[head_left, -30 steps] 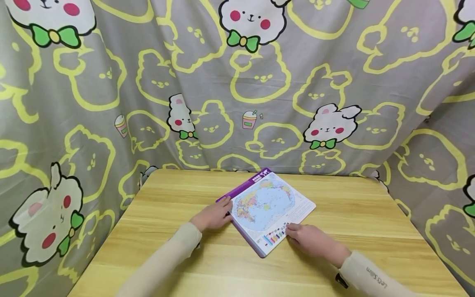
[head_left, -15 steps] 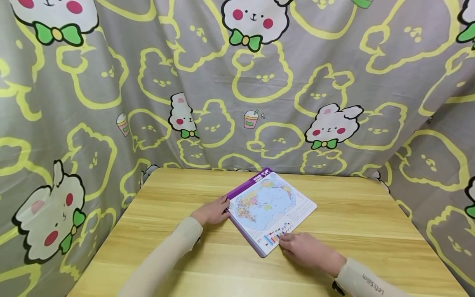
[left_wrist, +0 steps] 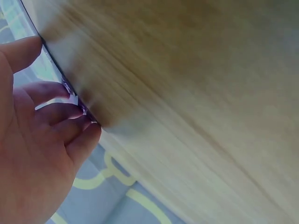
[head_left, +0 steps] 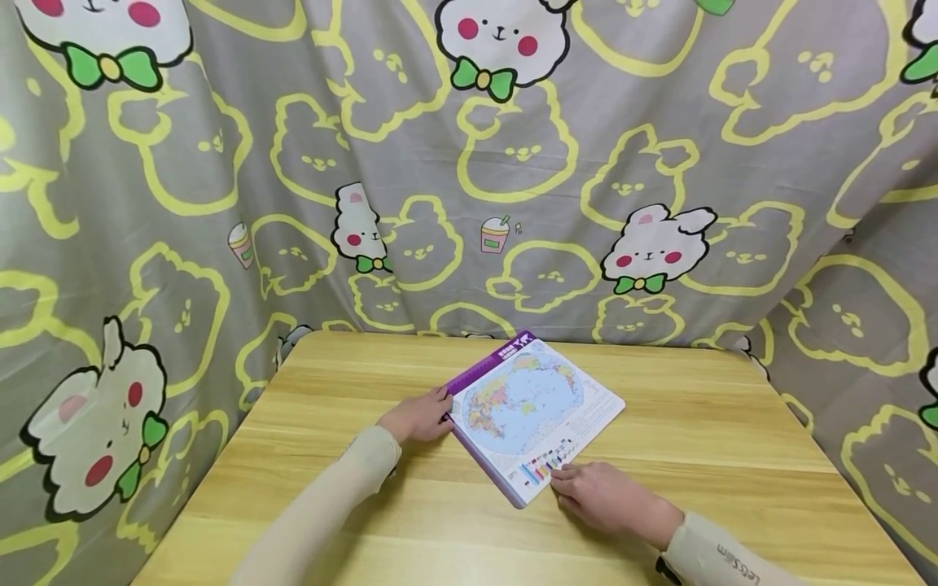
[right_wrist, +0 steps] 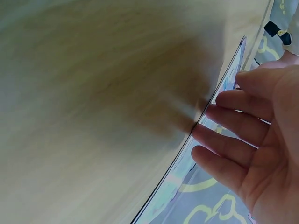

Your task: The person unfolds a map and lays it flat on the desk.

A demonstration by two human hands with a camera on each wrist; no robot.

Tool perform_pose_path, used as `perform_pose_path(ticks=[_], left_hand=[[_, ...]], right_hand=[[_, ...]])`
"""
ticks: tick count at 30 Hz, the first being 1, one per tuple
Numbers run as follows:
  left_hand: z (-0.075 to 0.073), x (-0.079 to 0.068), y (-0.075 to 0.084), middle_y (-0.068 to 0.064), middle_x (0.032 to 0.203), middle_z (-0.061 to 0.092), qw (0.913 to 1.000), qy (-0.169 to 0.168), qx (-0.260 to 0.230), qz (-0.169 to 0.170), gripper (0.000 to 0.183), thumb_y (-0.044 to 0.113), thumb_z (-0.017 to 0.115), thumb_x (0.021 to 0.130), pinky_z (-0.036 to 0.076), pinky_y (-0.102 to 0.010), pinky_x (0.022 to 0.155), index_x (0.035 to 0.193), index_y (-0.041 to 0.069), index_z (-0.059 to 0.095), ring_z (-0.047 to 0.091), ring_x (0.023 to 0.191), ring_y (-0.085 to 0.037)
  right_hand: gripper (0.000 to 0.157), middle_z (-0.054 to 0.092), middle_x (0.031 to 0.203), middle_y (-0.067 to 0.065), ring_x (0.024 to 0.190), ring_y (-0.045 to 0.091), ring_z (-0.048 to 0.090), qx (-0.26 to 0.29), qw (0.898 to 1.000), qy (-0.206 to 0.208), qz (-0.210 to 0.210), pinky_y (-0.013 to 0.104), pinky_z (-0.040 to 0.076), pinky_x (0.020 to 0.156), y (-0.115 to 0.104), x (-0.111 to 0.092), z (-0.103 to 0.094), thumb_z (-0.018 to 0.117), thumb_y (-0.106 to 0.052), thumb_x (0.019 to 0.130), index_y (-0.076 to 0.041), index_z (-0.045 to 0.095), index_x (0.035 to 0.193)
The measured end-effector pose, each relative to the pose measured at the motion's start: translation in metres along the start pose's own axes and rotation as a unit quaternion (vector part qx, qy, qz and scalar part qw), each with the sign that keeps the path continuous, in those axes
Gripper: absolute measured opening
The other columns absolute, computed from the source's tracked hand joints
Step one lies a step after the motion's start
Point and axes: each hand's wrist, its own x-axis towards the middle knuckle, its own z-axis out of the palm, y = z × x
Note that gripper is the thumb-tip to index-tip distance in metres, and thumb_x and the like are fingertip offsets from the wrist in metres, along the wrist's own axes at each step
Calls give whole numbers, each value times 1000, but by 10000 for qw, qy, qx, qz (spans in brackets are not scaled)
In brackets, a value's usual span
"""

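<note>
A thin world map board with a purple band along its far-left edge lies on the wooden table, turned at an angle. At its left corner is my left hand, fingertips against the side edge. The left wrist view has the fingers and thumb of this hand relaxed, tips lined up along the board's dark rim. My right hand touches the near-right edge beside the coloured legend. In the right wrist view that hand has its fingers extended loosely, tips at the board's edge.
The table has light wood grain and extends around the board on all sides. Behind it and along both sides hangs a grey curtain printed with rabbits and yellow outlines.
My right hand has slid left and nearer along the board's edge. My left hand has drawn back slightly from over the purple corner to the side edge. The board stays nearly in place.
</note>
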Motion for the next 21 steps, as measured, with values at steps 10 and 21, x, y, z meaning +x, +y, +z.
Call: perform_pose_path(ticks=[10,21], left_hand=[[4,-10,5,-22,147,33,9992,38,373,97,58,39,48,97,33,-41,107,138,-3,43,30,136,-32],[10,-22,12,-22,143,39,9976,283,605,155,53,36,48,97,39,-42,103,134,-2,48,37,132,-32]], right_hand=[[23,67,113,11,101,27,64,63,9999,4,132,39,54,82,4,-2,2,61,-15,89,-4,69,108],[22,67,111,13,102,31,64,14,9992,-34,401,43,54,83,10,-5,1,60,-15,90,-3,69,106]])
